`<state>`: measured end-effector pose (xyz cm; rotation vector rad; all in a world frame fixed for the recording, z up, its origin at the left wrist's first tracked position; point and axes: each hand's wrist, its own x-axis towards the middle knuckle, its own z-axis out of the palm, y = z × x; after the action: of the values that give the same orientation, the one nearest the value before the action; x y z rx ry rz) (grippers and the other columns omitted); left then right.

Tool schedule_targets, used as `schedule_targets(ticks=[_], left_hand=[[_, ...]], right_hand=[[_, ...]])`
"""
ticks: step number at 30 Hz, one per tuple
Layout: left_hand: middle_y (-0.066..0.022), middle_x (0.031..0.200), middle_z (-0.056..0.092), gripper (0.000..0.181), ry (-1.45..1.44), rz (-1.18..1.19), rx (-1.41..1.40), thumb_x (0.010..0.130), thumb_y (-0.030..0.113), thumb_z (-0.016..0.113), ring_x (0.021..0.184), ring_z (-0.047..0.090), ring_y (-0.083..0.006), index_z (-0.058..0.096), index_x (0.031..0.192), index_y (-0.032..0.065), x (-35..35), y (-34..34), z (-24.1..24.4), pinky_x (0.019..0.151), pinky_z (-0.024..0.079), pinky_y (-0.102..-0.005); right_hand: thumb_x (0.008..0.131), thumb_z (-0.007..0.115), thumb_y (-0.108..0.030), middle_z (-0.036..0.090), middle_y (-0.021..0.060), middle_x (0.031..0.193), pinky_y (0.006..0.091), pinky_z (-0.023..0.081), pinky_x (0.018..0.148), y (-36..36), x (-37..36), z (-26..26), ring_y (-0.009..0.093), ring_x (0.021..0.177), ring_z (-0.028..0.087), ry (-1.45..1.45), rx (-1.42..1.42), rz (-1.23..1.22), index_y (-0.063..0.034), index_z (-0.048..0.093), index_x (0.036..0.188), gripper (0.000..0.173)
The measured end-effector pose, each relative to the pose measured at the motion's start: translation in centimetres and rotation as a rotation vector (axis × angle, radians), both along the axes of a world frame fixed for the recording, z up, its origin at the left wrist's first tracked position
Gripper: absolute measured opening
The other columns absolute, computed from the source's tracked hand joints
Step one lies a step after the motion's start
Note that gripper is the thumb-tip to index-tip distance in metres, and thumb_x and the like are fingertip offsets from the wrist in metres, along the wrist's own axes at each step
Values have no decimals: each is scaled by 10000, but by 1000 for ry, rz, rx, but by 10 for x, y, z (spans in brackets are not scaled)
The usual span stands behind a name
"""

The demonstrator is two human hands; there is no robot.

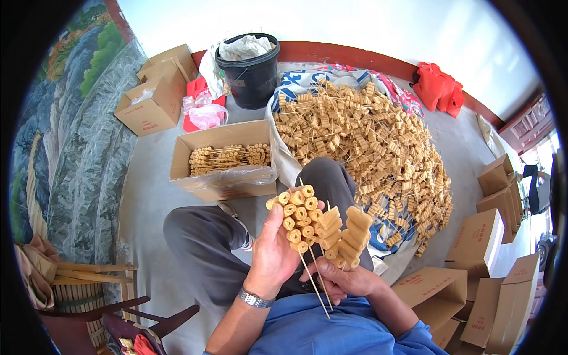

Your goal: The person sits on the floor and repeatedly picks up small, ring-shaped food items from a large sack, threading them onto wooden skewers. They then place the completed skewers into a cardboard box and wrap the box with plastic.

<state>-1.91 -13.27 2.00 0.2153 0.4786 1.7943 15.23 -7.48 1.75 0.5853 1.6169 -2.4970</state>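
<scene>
My left hand [274, 253] grips several wooden skewers threaded with rolled, yellow-brown food pieces [301, 213], their hollow ends facing up and their bare sticks pointing down towards my shirt. Close by on the right, my right hand [341, 277] is closed around more skewers of rolls [355, 230], which fan out above its fingers. The two bunches nearly meet; whether they touch cannot be told. Beyond my knees stands an open cardboard box [226, 188] with stacked skewers [228, 159] inside. A large heap of the same skewers [355, 137] lies on a printed sheet to its right.
A black bucket [248, 80] with a white bag stands behind the box. Open cartons [148, 108] are at the far left, and more cartons [432, 290] crowd the right. A dark wooden chair [128, 321] and a wicker basket [80, 301] stand near my left side.
</scene>
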Motion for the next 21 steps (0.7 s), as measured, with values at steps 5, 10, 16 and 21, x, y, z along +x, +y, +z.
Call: schedule_targets(ticks=[5,10,16,21], left_hand=[[-120,1367,538,518,51,-116,4,1047,404,391,1265,528,-251,422,1418,43,-9,-5,-12,1099,398,-424],[-133,1165,627,615,1,-11,-109,987,418,461,1040,620,-274,419,1414,-22,-10,-8,-8,937,497,-396],[-116,1113,614,652,26,-26,-25,966,420,478,982,608,-262,386,1432,-28,-7,-6,0,867,506,-378],[-149,1338,551,659,68,88,-131,958,424,489,1196,565,-287,382,1438,-15,1,-4,3,1016,464,-436]], right_hand=[[1043,316,-511,451,-4,550,252,451,477,-1,1,-7,107,481,523,26,-49,49,52,527,1225,629],[1050,368,-450,573,24,756,245,549,634,3,3,-12,136,678,646,-67,4,-182,5,524,1258,524],[1054,436,-355,517,11,581,263,474,487,10,-4,-1,111,494,549,-259,171,-367,-1,572,1123,385],[1050,446,-341,506,10,534,285,398,443,2,-15,0,95,463,495,-276,326,-252,-34,507,805,398]])
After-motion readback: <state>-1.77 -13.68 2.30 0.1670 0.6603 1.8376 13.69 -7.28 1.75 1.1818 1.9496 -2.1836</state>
